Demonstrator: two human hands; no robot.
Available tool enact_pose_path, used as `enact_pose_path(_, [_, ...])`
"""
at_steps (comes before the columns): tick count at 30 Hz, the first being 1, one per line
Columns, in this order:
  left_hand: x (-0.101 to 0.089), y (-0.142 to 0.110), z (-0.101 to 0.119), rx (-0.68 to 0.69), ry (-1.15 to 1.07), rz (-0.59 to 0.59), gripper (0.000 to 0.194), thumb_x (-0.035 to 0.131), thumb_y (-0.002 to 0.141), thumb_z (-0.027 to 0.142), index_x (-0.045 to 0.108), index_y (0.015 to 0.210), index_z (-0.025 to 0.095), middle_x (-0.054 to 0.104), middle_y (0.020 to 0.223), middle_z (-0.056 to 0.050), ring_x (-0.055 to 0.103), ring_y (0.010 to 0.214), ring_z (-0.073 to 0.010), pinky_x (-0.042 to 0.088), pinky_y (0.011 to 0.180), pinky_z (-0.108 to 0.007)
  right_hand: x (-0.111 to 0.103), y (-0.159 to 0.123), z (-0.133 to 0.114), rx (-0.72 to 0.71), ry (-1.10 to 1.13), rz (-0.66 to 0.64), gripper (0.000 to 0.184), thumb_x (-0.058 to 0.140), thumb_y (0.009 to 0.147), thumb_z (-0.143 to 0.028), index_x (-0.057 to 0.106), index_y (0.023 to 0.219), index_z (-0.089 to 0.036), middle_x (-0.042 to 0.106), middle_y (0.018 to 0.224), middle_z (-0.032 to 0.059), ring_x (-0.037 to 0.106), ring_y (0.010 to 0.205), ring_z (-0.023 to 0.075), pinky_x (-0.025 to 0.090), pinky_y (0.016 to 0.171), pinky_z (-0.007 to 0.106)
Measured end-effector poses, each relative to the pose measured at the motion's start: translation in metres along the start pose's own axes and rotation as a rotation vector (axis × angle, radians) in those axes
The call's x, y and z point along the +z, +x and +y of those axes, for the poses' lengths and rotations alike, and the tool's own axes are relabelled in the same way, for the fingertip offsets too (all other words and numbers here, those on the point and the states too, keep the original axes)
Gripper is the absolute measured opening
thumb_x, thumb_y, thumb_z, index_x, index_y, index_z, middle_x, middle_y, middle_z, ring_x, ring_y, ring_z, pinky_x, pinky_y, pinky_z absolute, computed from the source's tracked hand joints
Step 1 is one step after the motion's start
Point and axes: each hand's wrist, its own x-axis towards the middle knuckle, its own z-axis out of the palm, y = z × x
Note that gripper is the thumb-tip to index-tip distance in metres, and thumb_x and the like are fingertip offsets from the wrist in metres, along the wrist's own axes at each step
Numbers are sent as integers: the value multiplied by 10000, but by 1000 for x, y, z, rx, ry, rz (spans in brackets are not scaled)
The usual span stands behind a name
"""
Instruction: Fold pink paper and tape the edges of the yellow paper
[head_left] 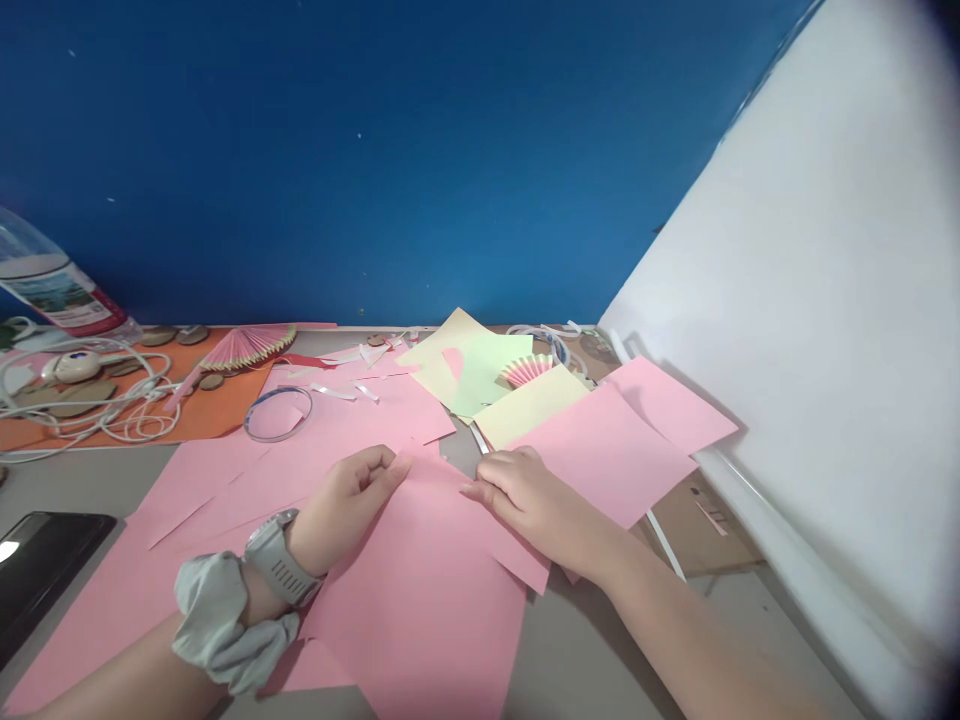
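Note:
A sheet of pink paper [442, 580] is held up in front of me by its far edge. My left hand [349, 500] pinches that edge at its left corner, thumb on top; a grey watch and a pale scrunchie circle the wrist. My right hand [525, 495] grips the same edge farther right, fingers curled behind the paper and thumb in front. More pink sheets [225, 490] lie flat under and beyond my left hand. Past my right hand lie another pink sheet [607, 455] and a pale yellow sheet [525, 405].
A black phone [52, 565] lies at the left. Behind it are tangled white cables [142, 400], a large plastic bottle [64, 285] and a folded pink fan [247, 347]. A clear ring [277, 413] rests on pink paper. A white wall [847, 300] bounds the right side.

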Motion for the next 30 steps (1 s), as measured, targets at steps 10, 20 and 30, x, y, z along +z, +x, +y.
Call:
enact_pose_path(10, [1,0,-5,-42,-72,92,425,417,855,557,398,659,181,263,598,68,271,544,-89,255,510,-214,-11,1,8,41,-4,31,403,363,914,-476,336,620,-202,445,661,-14,438,739,164,353,796,310])
enact_pose_path(20, [2,0,-5,-46,-126,175,383,439,863,511,414,670,180,287,594,67,285,538,-85,273,495,-201,-20,3,19,80,89,15,351,367,914,-442,344,650,-211,478,727,1,438,805,185,354,708,288])
enact_pose_path(30, [0,3,-5,-54,-131,288,368,448,855,503,426,669,186,261,558,75,256,498,-81,248,444,-189,-22,3,23,137,113,104,337,311,935,-418,325,665,-216,396,670,-33,362,608,133,281,546,249])
